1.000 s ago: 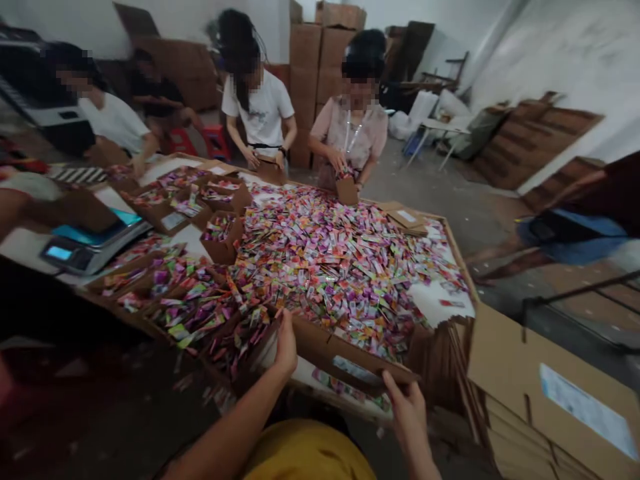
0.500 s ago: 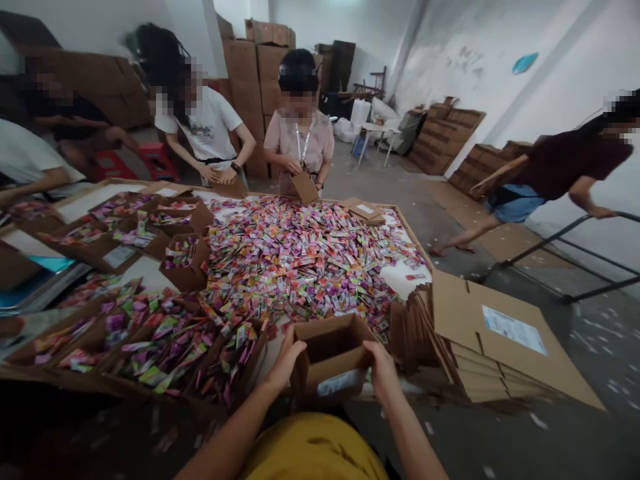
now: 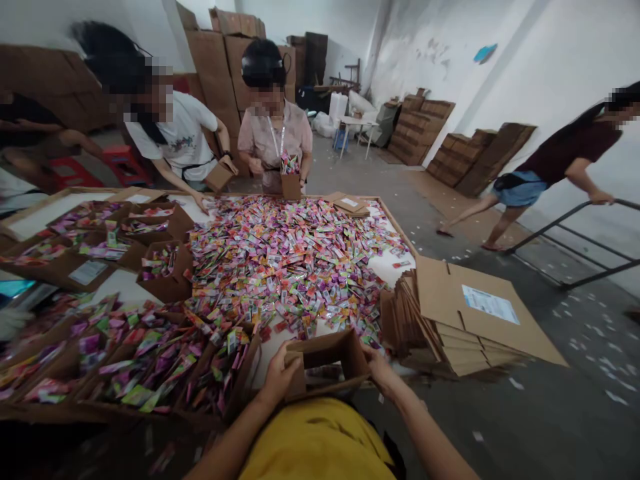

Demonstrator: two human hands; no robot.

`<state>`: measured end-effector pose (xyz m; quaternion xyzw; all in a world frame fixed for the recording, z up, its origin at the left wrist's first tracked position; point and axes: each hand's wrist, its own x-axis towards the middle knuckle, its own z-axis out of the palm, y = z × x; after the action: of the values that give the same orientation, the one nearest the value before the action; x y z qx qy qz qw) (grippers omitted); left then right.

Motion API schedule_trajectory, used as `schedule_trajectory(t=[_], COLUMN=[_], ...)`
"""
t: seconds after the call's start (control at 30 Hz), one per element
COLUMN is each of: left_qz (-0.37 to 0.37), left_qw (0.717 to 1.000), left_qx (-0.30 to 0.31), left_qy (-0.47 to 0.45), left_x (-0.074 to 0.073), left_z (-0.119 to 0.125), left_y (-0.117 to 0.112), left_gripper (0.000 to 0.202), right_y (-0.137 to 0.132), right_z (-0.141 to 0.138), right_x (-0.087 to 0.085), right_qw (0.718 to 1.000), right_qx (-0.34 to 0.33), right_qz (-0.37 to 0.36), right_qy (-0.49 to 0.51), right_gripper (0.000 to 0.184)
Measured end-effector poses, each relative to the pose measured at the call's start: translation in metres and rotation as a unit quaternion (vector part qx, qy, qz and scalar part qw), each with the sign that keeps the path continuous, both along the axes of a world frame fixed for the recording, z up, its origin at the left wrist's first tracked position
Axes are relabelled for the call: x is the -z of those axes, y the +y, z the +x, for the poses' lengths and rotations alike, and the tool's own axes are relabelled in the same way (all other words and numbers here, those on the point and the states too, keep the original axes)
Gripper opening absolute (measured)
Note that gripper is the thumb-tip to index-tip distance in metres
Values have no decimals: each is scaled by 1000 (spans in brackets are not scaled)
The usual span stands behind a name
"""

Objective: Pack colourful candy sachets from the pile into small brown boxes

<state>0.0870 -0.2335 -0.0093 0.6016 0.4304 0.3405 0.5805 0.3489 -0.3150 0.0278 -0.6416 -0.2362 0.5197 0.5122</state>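
My left hand (image 3: 278, 375) and my right hand (image 3: 381, 371) grip opposite sides of an open cardboard box (image 3: 356, 353) close to my body. The box is tilted so that its inside faces me. A pale patch and a few packets show within its opening; I cannot tell whether they lie inside or are seen through an open bottom. Just beyond the box spreads a big heap of small colourful packets (image 3: 285, 260) on the table. To the left of my left hand stand boxes filled with such packets (image 3: 150, 360).
Flattened cardboard boxes (image 3: 465, 300) are stacked at the table's right. More filled boxes (image 3: 165, 267) stand at the left. Across the table, one person holds a packet-filled box (image 3: 291, 187); another reaches into the heap. At the right, a person pulls a metal trolley (image 3: 590, 233).
The box in my hands has come nearer my body and tilted, showing more of its inside. Across the table, a co-worker's box now stands upright with packets. The person with the trolley has stepped along.
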Motion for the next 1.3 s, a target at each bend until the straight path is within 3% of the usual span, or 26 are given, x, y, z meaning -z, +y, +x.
schedule_trajectory(t=[0.1,0.23,0.33,0.4,0.47,0.53,0.6,0.67,0.73,0.83,0.93,1.03,1.17,1.3], left_qz=[-3,19,63,82,77,63,59,71,97,145,181,255,305,311], left_qw=[1000,996,996,996,995,993,990,987,987,974,926,887,854,829], left_qx=[-24,-83,-56,-36,-54,-91,-122,-138,-110,27,146,167,134,116], left_qy=[-2,-1,11,19,32,39,35,33,58,172,297,347,400,451], left_x=[-4,-14,-18,-14,-6,3,9,10,5,-16,-44,-59,-49,-33], left_z=[3,12,18,17,10,0,-11,-20,-28,-36,-38,-28,-7,8], left_y=[5,27,46,55,60,62,61,55,47,34,26,24,32,33], left_gripper=[36,37,33,30,27,22,14,14,20,30,42,49,22,14], right_y=[4,28,47,56,64,68,66,59,50,42,45,55,62,56], right_z=[5,14,12,4,-7,-19,-27,-31,-32,-30,-30,-27,-34,-58], right_x=[-16,-34,-16,6,24,27,16,-2,-16,-18,-9,-6,-12,4], right_qw=[996,996,997,989,975,950,921,889,851,804,791,798,791,772], right_qx=[-36,-41,-69,-76,-65,-78,-147,-259,-347,-392,-382,-364,-390,-303], right_qz=[-26,15,37,45,75,131,181,191,175,174,170,160,153,136], right_qy=[81,77,-23,-115,-200,-271,-311,-325,-353,-411,-446,-454,-446,-542], right_gripper=[55,66,71,61,48,46,47,50,59,61,46,33,31,11])
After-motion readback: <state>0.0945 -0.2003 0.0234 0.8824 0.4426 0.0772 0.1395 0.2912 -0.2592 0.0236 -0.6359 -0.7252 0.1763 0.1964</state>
